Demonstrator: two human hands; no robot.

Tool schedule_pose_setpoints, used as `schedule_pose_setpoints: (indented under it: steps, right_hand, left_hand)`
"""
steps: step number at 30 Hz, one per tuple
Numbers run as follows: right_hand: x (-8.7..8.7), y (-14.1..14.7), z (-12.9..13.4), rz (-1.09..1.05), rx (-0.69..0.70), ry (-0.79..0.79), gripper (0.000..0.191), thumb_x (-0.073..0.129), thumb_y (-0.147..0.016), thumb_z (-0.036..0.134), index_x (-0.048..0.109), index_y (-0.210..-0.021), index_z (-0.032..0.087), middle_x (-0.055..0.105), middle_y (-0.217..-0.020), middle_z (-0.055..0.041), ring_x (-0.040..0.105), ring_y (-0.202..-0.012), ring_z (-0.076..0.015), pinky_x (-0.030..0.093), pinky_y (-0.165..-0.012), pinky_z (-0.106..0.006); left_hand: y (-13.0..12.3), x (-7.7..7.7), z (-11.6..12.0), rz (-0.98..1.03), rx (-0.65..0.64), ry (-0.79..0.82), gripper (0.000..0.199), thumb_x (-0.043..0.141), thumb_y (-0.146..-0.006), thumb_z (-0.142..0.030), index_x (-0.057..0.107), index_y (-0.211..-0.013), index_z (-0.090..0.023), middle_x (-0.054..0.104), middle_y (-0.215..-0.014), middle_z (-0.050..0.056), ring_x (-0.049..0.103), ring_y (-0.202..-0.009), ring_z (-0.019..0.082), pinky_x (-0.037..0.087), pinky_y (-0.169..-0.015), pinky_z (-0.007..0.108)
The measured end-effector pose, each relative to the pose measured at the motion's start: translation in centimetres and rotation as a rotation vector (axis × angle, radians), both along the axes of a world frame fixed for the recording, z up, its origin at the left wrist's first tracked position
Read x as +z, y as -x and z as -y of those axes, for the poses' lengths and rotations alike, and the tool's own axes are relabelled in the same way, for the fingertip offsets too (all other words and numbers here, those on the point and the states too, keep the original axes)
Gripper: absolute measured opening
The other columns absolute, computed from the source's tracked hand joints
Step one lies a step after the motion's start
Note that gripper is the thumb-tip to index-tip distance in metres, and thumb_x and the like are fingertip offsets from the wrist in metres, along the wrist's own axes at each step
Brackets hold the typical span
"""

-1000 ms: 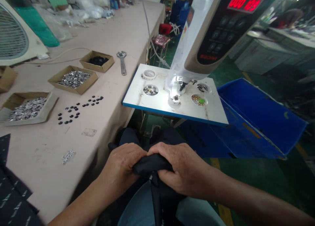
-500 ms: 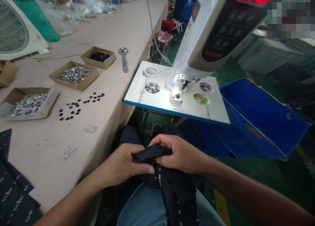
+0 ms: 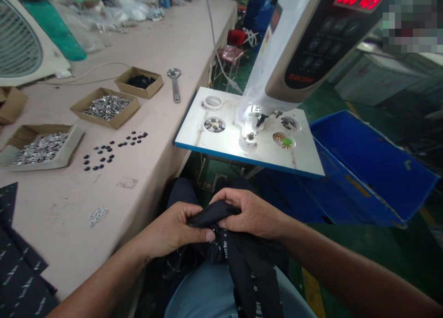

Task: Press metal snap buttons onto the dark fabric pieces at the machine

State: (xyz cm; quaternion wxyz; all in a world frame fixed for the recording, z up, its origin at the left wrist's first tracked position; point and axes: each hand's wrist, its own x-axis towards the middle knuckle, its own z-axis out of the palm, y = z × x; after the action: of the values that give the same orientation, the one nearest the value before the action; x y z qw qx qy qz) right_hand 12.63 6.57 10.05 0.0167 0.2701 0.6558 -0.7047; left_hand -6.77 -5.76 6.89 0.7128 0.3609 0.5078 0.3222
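A black cloth [image 3: 254, 267] with white printed letters and stars hangs over my lap, its upper edge folded between my hands. My left hand [image 3: 176, 228] pinches the fold from the left, thumb on top. From the right, my right hand [image 3: 247, 212] grips the same fold, its fingers wrapped behind the edge. Beyond my hands stands a press machine [image 3: 290, 45] with a lit red display, over a white plate [image 3: 221, 138] with round cups of small metal parts. No part is seen under its head.
On the table [image 3: 138, 207] at left are card boxes [image 3: 119, 119] of metal fasteners, scattered black caps [image 3: 103, 159], a wrench [image 3: 175, 85] and dark printed cloth [image 3: 20, 262]. A blue bin [image 3: 374, 170] stands at right.
My hands stay at nearly the same spot on the cloth. The hanging part of the cloth has shifted slightly and shows more print.
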Motion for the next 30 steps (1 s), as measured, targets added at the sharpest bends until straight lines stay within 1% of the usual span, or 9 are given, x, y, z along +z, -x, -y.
schedule_pose_setpoints:
  steps: [4, 11, 18, 22, 26, 28, 29, 30]
  right_hand:
    - [-0.2, 0.1, -0.2, 0.024, 0.000, -0.020, 0.033, 0.069, -0.076, 0.017, 0.063, -0.109, 0.017, 0.067, -0.088, 0.0008, 0.059, -0.074, -0.0113, 0.041, -0.064, -0.021]
    - [-0.4, 0.6, -0.7, 0.040, -0.006, -0.016, 0.032, 0.069, -0.074, 0.017, 0.063, -0.105, 0.015, 0.068, -0.090, -0.0006, 0.060, -0.078, -0.0132, 0.042, -0.067, -0.022]
    - [-0.6, 1.3, -1.5, 0.057, -0.001, -0.048, 0.031, 0.071, -0.073, 0.023, 0.064, -0.103, 0.016, 0.069, -0.090, -0.0019, 0.061, -0.082, -0.0171, 0.045, -0.071, -0.026]
    - [-0.7, 1.8, -2.0, 0.080, 0.022, -0.064, 0.032, 0.073, -0.071, 0.025, 0.065, -0.101, 0.016, 0.068, -0.087, -0.0012, 0.061, -0.079, -0.0174, 0.044, -0.070, -0.027]
    - [-1.1, 2.1, -3.5, 0.090, 0.085, -0.062, 0.032, 0.077, -0.071, 0.032, 0.066, -0.096, 0.016, 0.068, -0.084, -0.0010, 0.061, -0.078, -0.0179, 0.044, -0.069, -0.027]
    - [-1.3, 2.4, -4.7, 0.111, 0.166, -0.072, 0.034, 0.077, -0.072, 0.037, 0.067, -0.097, 0.016, 0.070, -0.087, -0.0025, 0.063, -0.081, -0.0203, 0.046, -0.072, -0.029]
    - [-1.4, 2.6, -5.4, 0.131, 0.217, -0.109, 0.033, 0.076, -0.073, 0.038, 0.069, -0.098, 0.016, 0.071, -0.089, -0.0034, 0.065, -0.083, -0.0220, 0.047, -0.074, -0.031]
    - [-1.5, 2.9, -6.1, 0.159, 0.267, -0.183, 0.031, 0.075, -0.074, 0.036, 0.071, -0.098, 0.017, 0.072, -0.091, -0.0043, 0.066, -0.087, -0.0239, 0.048, -0.077, -0.033]
  left_hand:
    - [-0.2, -0.7, -0.1, 0.035, 0.043, -0.002, 0.031, 0.083, -0.072, -0.039, 0.073, -0.087, -0.012, 0.056, -0.071, -0.003, 0.043, -0.067, 0.010, 0.033, -0.065, 0.023]
    - [-0.7, -1.1, -0.4, 0.072, 0.157, 0.006, 0.031, 0.087, -0.064, -0.035, 0.068, -0.071, -0.011, 0.052, -0.063, -0.005, 0.040, -0.062, 0.008, 0.028, -0.060, 0.022]
    - [-0.9, -1.5, -0.7, 0.072, 0.268, -0.002, 0.033, 0.090, -0.057, -0.036, 0.071, -0.068, -0.011, 0.054, -0.059, -0.006, 0.041, -0.059, 0.008, 0.029, -0.060, 0.022]
    - [-0.8, -2.0, -0.8, 0.090, 0.306, -0.029, 0.031, 0.090, -0.055, -0.034, 0.072, -0.067, -0.012, 0.055, -0.058, -0.006, 0.041, -0.057, 0.007, 0.029, -0.059, 0.022]
    - [-0.6, -2.2, -0.9, 0.143, 0.343, -0.038, 0.033, 0.091, -0.053, -0.035, 0.074, -0.070, -0.012, 0.058, -0.060, -0.005, 0.044, -0.057, 0.008, 0.031, -0.060, 0.023]
    - [-0.7, -2.5, -1.0, 0.173, 0.349, -0.024, 0.036, 0.092, -0.049, -0.036, 0.075, -0.071, -0.012, 0.060, -0.062, -0.004, 0.046, -0.058, 0.009, 0.033, -0.061, 0.024]
    - [-0.7, -2.7, -1.0, 0.180, 0.351, -0.016, 0.038, 0.092, -0.048, -0.036, 0.076, -0.072, -0.013, 0.062, -0.063, -0.004, 0.047, -0.058, 0.009, 0.034, -0.062, 0.024]
    - [-0.8, -2.9, -1.1, 0.184, 0.351, -0.005, 0.039, 0.093, -0.046, -0.037, 0.076, -0.073, -0.013, 0.063, -0.063, -0.003, 0.048, -0.058, 0.010, 0.036, -0.062, 0.025]
